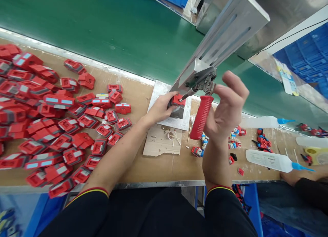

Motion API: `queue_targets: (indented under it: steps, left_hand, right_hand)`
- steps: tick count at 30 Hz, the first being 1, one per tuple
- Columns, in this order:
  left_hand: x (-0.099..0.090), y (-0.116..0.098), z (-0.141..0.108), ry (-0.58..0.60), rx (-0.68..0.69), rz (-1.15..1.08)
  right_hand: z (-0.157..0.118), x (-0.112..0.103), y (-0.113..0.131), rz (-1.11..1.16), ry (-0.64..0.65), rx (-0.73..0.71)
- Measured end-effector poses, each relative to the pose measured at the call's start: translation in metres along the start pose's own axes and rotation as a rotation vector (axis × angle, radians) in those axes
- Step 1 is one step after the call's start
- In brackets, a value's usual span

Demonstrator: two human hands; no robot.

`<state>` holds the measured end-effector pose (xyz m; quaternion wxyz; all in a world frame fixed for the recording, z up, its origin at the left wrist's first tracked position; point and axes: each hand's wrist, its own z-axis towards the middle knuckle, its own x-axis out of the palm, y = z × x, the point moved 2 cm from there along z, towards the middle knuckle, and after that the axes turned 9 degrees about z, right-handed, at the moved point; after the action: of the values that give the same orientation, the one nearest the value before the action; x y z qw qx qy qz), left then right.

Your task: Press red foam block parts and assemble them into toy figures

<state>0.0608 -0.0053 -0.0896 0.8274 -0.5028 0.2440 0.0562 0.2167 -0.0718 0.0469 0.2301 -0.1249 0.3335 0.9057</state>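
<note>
My left hand (162, 109) holds a small red plastic part (177, 100) on the metal base plate (157, 93) of a toggle clamp press. The tip of the clamp's rod (189, 93) is at the top of that part. The clamp's red handle (202, 117) hangs down, tilted. My right hand (228, 107) is just right of the handle, its fingers raised, curved and apart, with the thumb side close to the grip. Its palm shows nothing held.
Many red and grey parts (58, 100) are heaped on the left of the table. A cardboard piece (161, 141) lies before the press. At right are bottles with blue tips (269, 160), small red-blue parts (263, 141) and another person's arm (304, 173). A green conveyor (102, 32) runs behind.
</note>
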Motion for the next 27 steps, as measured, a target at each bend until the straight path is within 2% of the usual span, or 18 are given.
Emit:
queue_targets:
  steps: [2,3,4,6,9,15,22,27]
  left_hand:
    - [-0.001,-0.001,0.000,0.002,-0.003,0.005]
    - [-0.001,-0.001,0.000,0.005,-0.005,0.006]
    - [-0.001,-0.002,0.000,0.008,-0.009,0.006]
    - [-0.002,-0.003,-0.001,0.014,-0.023,0.006]
    - [-0.003,-0.004,-0.001,0.012,-0.054,0.007]
    - [-0.003,-0.006,0.000,0.006,-0.071,-0.002]
    - [-0.001,-0.005,-0.001,-0.004,-0.083,-0.010]
    - [-0.002,-0.005,-0.001,0.001,-0.090,-0.005]
  right_hand:
    - [-0.015,0.001,-0.001,0.077,-0.131,0.119]
    - [-0.023,0.002,-0.001,0.167,-0.151,0.207]
    - [-0.030,0.005,0.000,0.280,-0.130,0.305]
    - [-0.040,0.010,0.005,0.499,-0.010,0.487]
    - [-0.040,0.010,0.017,0.661,0.110,0.652]
    - [-0.032,0.009,0.022,0.676,0.085,0.727]
    - [-0.033,0.008,0.021,0.640,0.121,0.673]
    - [-0.034,0.010,0.019,0.639,0.151,0.685]
